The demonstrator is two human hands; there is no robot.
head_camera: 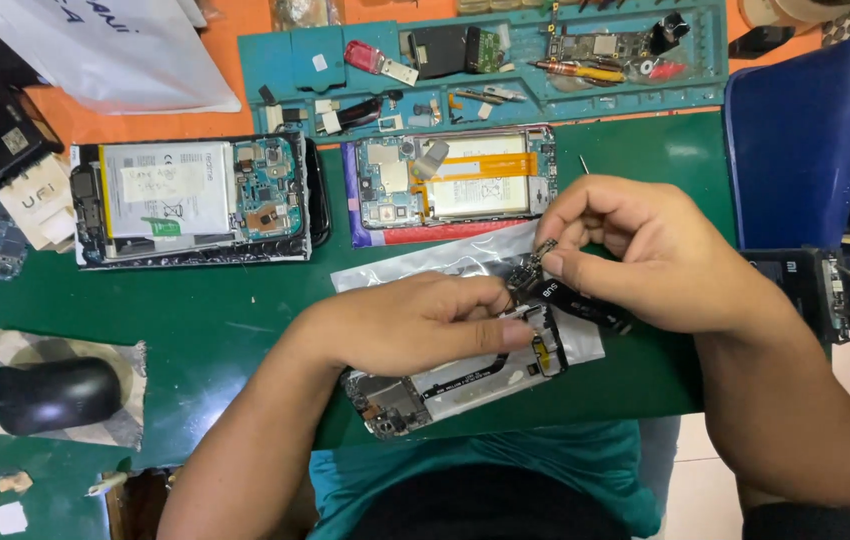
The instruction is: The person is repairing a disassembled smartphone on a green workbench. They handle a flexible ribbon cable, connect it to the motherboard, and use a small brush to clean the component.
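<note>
Head cam view: the left hand (pixel 415 325) is pressed down on an opened phone (pixel 455 385) lying on the green surface (pixel 195 320), fingers curled over its upper edge and thumb tip on the frame. The right hand (pixel 645 250) sits at about 2 o'clock from it, pinching a tiny circuit board part (pixel 535 262) between thumb and forefinger, right above the phone's end. A silvery plastic bag (pixel 445 258) lies under both hands. At 12 o'clock there's another opened phone with an orange flex cable (pixel 455 185), and at 10 o'clock one with a white battery (pixel 195 200). A black mouse (pixel 53 395) rests far off at 9 o'clock.
</note>
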